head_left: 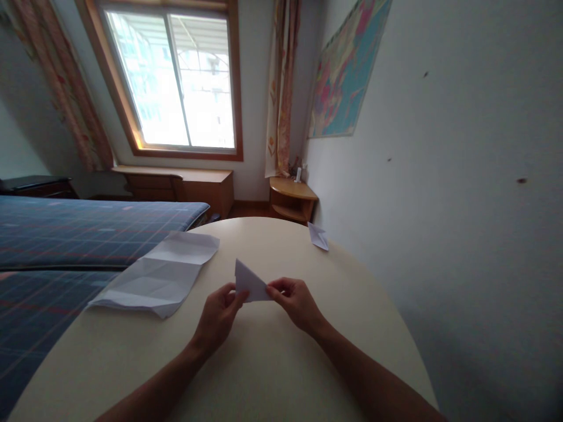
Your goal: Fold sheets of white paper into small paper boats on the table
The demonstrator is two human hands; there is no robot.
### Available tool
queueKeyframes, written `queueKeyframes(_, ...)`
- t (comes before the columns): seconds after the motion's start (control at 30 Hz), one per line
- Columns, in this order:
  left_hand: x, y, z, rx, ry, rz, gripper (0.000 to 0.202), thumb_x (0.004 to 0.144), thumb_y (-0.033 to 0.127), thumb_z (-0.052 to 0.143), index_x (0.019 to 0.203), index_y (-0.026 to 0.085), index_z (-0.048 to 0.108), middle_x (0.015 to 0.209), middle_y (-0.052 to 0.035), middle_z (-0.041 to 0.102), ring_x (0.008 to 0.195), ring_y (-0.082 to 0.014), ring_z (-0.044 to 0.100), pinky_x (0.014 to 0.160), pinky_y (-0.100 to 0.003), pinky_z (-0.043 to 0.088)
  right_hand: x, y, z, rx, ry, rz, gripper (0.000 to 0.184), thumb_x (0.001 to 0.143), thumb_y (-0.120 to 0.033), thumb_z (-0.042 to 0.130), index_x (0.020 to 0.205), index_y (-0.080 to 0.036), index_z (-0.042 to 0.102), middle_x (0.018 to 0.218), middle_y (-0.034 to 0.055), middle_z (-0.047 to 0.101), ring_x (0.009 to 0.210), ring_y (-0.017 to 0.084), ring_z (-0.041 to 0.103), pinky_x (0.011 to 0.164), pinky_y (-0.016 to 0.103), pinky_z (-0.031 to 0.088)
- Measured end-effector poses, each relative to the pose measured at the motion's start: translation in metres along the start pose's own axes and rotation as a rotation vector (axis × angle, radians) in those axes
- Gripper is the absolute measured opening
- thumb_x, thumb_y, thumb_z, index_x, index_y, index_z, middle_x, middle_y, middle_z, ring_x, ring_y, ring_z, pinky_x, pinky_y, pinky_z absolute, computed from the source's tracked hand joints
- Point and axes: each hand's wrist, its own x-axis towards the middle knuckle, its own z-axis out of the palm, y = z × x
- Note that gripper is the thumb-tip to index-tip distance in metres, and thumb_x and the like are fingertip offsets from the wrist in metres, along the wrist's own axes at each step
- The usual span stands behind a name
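Note:
A small white folded paper triangle (248, 283) is held just above the round cream table (272, 363). My left hand (219, 317) pinches its lower left corner, fingers closed on the paper. My right hand (295, 302) pinches its right tip, fingers also closed. Both forearms reach in from the bottom edge. The triangle's upper point stands up toward the window.
A creased, partly folded white sheet (159, 275) lies at the table's left edge. A small folded paper piece (318, 236) rests at the far right rim by the white wall. A plaid bed (65, 234) borders the table on the left; a wooden corner shelf (292, 196) stands beyond.

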Motion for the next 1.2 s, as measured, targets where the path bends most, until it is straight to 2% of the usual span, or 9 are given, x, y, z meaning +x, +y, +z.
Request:
queueKeyframes(0.17,0.004,-0.011,-0.003,-0.021,0.090,0.003,0.036,0.072,0.050,0.072,0.081,0.015,0.068,0.065,-0.0033,0.070,0.061,-0.0175,0.063,0.059,-0.026,0.048,0.003,0.000,-0.003,-0.012,0.025,0.008,0.034,0.082,-0.047,0.067,0.087,-0.015,0.075,0.070,0.0045,0.070,0.064,0.016,0.061,0.061,0.027,0.046)
queueKeyframes(0.3,0.006,-0.019,-0.005,-0.038,0.120,0.000,0.039,0.073,0.050,0.073,0.085,0.014,0.068,0.071,-0.0052,0.073,0.062,-0.0181,0.064,0.061,-0.027,0.048,0.003,-0.003,-0.002,0.007,0.026,0.023,0.034,0.082,-0.047,0.067,0.088,-0.014,0.075,0.068,0.0044,0.069,0.062,0.016,0.061,0.060,0.027,0.047)
queueKeyframes(0.47,0.006,-0.018,-0.005,-0.055,0.123,-0.008,0.039,0.073,0.050,0.073,0.087,0.014,0.068,0.076,-0.0069,0.075,0.069,-0.0208,0.068,0.063,-0.028,0.049,0.003,0.000,-0.002,0.085,-0.005,0.022,0.037,0.079,-0.047,0.070,0.099,-0.016,0.075,0.079,0.0056,0.072,0.071,0.017,0.063,0.069,0.031,0.052)
queueKeyframes(0.73,0.007,-0.015,-0.003,-0.075,0.130,-0.017,0.043,0.071,0.053,0.073,0.088,0.014,0.067,0.077,-0.0091,0.076,0.074,-0.0257,0.073,0.064,-0.029,0.049,0.003,0.005,-0.008,0.137,-0.034,0.041,0.038,0.078,-0.044,0.072,0.105,-0.017,0.074,0.085,0.0060,0.074,0.078,0.019,0.065,0.074,0.033,0.051)
queueKeyframes(0.87,0.006,-0.015,-0.003,-0.062,0.120,-0.029,0.043,0.072,0.052,0.073,0.091,0.014,0.067,0.079,-0.0100,0.077,0.075,-0.0262,0.073,0.064,-0.029,0.049,0.004,0.004,-0.008,0.105,-0.015,0.036,0.033,0.079,-0.042,0.071,0.100,-0.016,0.075,0.082,0.0061,0.074,0.075,0.018,0.065,0.071,0.031,0.050)
queueKeyframes(0.93,0.006,-0.015,-0.003,-0.051,0.109,-0.032,0.040,0.073,0.050,0.073,0.090,0.014,0.068,0.079,-0.0098,0.077,0.075,-0.0260,0.073,0.064,-0.029,0.050,0.004,0.003,-0.008,0.087,-0.017,0.037,0.033,0.079,-0.041,0.071,0.100,-0.017,0.075,0.086,0.0071,0.075,0.078,0.019,0.066,0.073,0.032,0.051)
queueKeyframes(1.07,0.004,-0.009,-0.003,-0.024,0.076,-0.027,0.036,0.072,0.050,0.073,0.083,0.016,0.070,0.071,-0.0076,0.075,0.069,-0.0246,0.072,0.064,-0.030,0.052,0.002,0.001,-0.008,0.055,-0.041,0.029,0.033,0.079,-0.044,0.070,0.098,-0.018,0.076,0.092,0.0075,0.076,0.082,0.021,0.069,0.079,0.036,0.053)
queueKeyframes(1.2,0.001,-0.007,-0.001,-0.006,0.009,-0.032,0.033,0.071,0.049,0.074,0.078,0.017,0.072,0.070,-0.0069,0.075,0.065,-0.0236,0.071,0.064,-0.030,0.054,0.000,0.000,-0.009,0.054,-0.035,0.030,0.033,0.079,-0.046,0.071,0.091,-0.016,0.076,0.086,0.0074,0.076,0.077,0.021,0.069,0.074,0.034,0.054)
